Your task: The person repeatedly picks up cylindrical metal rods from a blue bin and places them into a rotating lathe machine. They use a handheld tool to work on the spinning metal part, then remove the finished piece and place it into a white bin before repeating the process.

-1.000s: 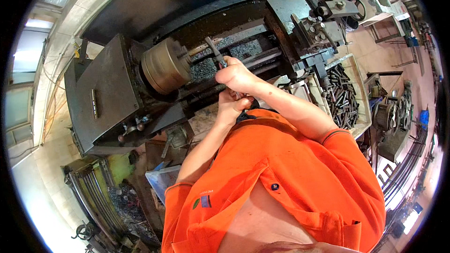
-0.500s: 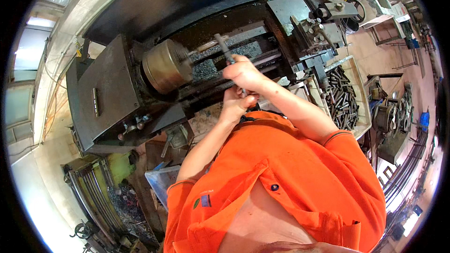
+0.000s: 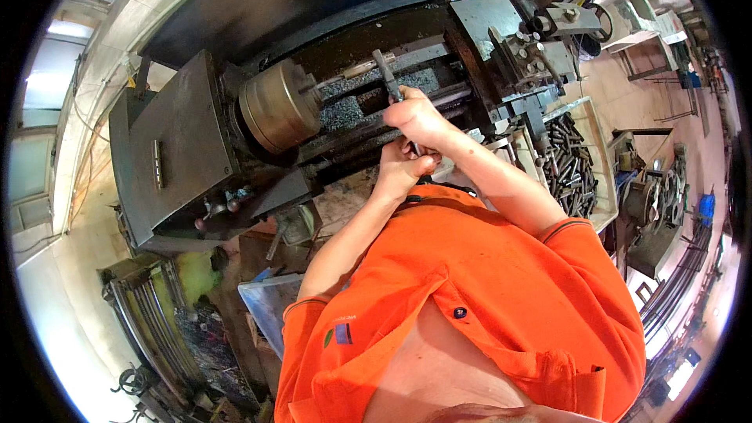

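Closed in the 2 hands, the dark bar tool (image 3: 388, 78) has its long axis pointing away across the front edge of the lathe bed (image 3: 448, 99), the right hand (image 3: 423, 119) nearer the rod (image 3: 359, 71) than the left hand (image 3: 401, 166). Its far end crosses the rod right of the chuck (image 3: 274, 107), contact unclear; a crate (image 3: 601, 158) of metal pieces stands near the bed's right end.

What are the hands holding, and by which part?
A long, dark grey bar-like tool: the right hand grips it partway along, the left hand its near part; the very end is hidden.
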The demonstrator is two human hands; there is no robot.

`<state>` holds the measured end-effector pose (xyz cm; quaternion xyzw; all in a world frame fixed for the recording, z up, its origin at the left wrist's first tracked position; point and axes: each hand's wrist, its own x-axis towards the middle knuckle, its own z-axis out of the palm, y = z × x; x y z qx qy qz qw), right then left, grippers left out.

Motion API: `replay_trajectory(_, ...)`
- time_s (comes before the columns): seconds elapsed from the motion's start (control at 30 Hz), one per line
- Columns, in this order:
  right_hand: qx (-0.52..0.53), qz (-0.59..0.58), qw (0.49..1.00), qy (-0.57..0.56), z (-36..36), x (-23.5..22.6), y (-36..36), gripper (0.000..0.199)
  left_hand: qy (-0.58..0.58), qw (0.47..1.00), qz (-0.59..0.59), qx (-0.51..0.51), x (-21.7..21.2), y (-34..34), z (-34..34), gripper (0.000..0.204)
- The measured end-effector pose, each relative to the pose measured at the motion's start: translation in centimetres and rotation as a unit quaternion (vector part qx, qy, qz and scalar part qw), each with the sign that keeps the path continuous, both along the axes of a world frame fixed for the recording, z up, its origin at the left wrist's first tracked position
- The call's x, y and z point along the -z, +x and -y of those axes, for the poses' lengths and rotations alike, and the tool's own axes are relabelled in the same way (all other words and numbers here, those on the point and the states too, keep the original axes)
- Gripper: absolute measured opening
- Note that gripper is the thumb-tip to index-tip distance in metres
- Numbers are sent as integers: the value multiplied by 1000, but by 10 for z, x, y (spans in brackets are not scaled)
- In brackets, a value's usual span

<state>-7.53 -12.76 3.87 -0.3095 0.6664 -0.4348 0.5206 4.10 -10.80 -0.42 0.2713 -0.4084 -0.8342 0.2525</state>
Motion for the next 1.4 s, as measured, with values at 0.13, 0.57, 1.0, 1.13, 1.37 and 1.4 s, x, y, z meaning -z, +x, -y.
replay_trajectory(0.13, -13, 7, 1000, -15, 12, 5, 25, 21, -6, 999, 28, -18, 4, 24, 5, 46)
replay_trajectory(0.57, 5, 47, 997, -54, 5, 6, 13, 31, -41, 999, 29, -9, -15, 12, 3, 33)
replay_trajectory(1.0, 15, 73, 994, -82, 0, 4, 4, 21, -66, 997, 48, -4, -15, 4, -3, 27)
replay_trajectory(1.13, -5, 19, 997, -74, 8, 0, 21, 11, -57, 996, 50, -44, -13, 17, 0, 33)
replay_trajectory(1.37, 0, 22, 998, -61, 1, -8, 17, 18, -81, 995, 61, -20, -10, 13, 2, 37)
replay_trajectory(1.4, -21, 49, 997, -54, -1, -6, 9, 16, -82, 995, 60, -13, -9, 9, 2, 38)
